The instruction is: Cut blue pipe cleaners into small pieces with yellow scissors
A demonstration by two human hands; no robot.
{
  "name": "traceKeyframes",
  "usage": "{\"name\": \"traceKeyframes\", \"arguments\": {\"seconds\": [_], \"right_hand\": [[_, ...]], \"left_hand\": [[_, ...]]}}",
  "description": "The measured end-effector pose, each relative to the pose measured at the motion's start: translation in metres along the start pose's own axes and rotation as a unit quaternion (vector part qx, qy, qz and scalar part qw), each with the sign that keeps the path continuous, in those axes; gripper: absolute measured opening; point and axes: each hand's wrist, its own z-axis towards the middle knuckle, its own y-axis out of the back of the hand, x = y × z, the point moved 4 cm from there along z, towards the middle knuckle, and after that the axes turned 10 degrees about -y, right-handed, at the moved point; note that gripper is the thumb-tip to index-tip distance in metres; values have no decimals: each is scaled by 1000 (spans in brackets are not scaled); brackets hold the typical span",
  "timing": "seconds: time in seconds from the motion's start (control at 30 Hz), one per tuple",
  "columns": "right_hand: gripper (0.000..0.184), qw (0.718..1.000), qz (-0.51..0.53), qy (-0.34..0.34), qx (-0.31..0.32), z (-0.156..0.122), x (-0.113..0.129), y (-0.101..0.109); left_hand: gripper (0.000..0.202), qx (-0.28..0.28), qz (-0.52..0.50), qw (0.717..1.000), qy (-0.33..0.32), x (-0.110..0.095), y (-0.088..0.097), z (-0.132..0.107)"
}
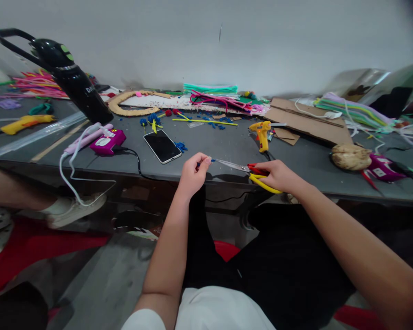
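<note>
My right hand [274, 175] is closed on the red and yellow handles of a pair of scissors [239, 167]. The blades point left and their tips reach my left hand [195, 173]. Between thumb and fingertips my left hand pinches a small blue piece [212, 160], probably a bit of pipe cleaner; most of it is hidden by the fingers. Both hands are above the front edge of the grey table [223, 146]. Beyond them lie blue clippings [181, 146] and a phone [162, 146] with a dark screen.
A yellow glue gun [261, 135] rests ahead of my right hand. Cardboard [306, 121] and purple power blocks [108, 142] with cords lie about. A black bottle [77, 85] stands at left. Pipe cleaners [209, 88] line the wall. Another person's leg [17, 188] extends under the table.
</note>
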Motion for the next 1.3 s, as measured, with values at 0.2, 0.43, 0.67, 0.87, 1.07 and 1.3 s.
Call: {"name": "traceKeyframes", "arguments": {"seconds": [0.2,0.43,0.67,0.87,1.07,1.3], "right_hand": [[27,999,38,-22,-8,-2,-2,-1],[26,1000,26,-9,9,-1,-2,-1],[24,1000,15,-3,12,-2,1,-1],[25,1000,17,-1,17,-2,2,0],[23,1000,6,-5,8,-1,1,0],[20,1000,16,-10,-20,2,0,-1]], "left_hand": [[29,-5,-7,1000,-5,2,0,0],[29,-7,-1,1000,-10,1,0,0],[28,-6,-2,1000,-7,0,0,1],[30,-5,6,1000,-14,-2,0,1],[29,-3,5,1000,-8,-1,0,0],[32,-24,30,999,5,-1,10,-1]]}}
